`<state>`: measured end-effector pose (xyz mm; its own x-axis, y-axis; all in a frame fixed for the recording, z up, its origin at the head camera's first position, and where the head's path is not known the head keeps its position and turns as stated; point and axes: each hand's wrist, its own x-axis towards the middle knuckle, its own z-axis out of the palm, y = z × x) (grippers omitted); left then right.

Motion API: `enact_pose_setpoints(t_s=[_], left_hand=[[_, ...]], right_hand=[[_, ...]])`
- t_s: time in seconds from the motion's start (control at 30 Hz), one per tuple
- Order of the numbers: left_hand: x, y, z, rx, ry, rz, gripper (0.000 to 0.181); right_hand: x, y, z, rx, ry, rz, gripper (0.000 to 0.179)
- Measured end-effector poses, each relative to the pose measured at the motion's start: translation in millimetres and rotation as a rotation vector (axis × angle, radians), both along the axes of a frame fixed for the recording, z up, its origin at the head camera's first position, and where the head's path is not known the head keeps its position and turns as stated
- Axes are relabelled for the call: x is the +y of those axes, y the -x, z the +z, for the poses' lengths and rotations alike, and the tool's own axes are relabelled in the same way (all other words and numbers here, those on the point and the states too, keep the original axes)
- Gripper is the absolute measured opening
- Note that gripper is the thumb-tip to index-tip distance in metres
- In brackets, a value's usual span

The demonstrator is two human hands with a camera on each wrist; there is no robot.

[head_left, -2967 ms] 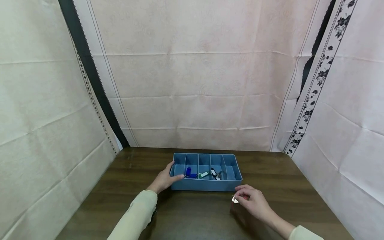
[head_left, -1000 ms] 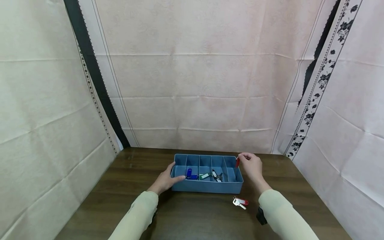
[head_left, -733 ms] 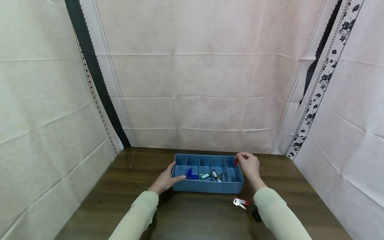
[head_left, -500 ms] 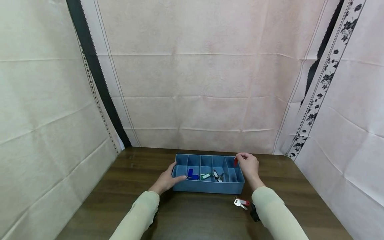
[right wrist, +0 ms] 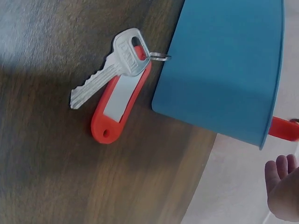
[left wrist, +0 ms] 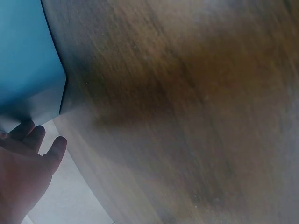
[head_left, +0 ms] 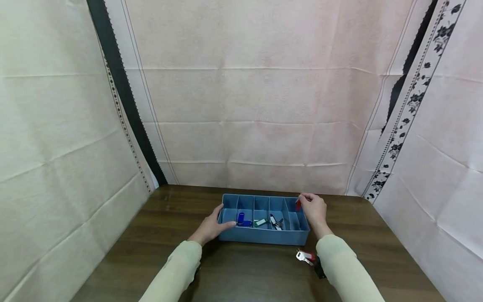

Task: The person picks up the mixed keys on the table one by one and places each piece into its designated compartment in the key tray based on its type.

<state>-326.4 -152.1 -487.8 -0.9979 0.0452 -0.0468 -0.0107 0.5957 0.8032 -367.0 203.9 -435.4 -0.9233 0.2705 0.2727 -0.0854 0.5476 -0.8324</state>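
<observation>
A blue divided box (head_left: 264,238) stands on the table. My left hand (head_left: 209,228) grips its left end, the thumb over the front rim and the fingers along the side wall. Over the rightmost compartment my right hand (head_left: 316,209) pinches a red key tag (head_left: 298,205), which hangs down inside the rim. In the right wrist view this held red tag (right wrist: 284,129) shows past the box edge. A second red key tag (right wrist: 105,123) with a white label and a silver key (right wrist: 126,56) lies on the table before the box's right corner.
Two blue key tags (head_left: 247,223) lie in the second compartment from the left, a green one (head_left: 260,222) in the middle. A black tag (head_left: 273,219) with keys sits in the fourth. Pale cloths (head_left: 264,126) hang behind and beside the wooden table (head_left: 241,272).
My right hand has moved from the table before the box up to its right compartment with a red key tag. The other red tag stays on the table. My left hand keeps its hold.
</observation>
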Motion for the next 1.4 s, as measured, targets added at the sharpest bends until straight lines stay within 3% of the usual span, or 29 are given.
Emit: enact_pose_setpoints(t_s=[0.33,1.1,1.4], left_hand=[[0.7,0.0,1.2,-0.001,-0.004,0.004,0.097],[1.7,-0.4,-3.8,0.01,-0.002,-0.004,0.099],[0.7,2.8,-6.9,0.017,-0.009,0.007,0.101]], right_hand=[[4.8,-4.3,-1.2,-0.023,0.026,0.024,0.039],[27.0,-18.6,-13.3,0.002,0.02,-0.014,0.036],[37.5,-25.3,-9.2,0.021,-0.013,-0.018,0.039]])
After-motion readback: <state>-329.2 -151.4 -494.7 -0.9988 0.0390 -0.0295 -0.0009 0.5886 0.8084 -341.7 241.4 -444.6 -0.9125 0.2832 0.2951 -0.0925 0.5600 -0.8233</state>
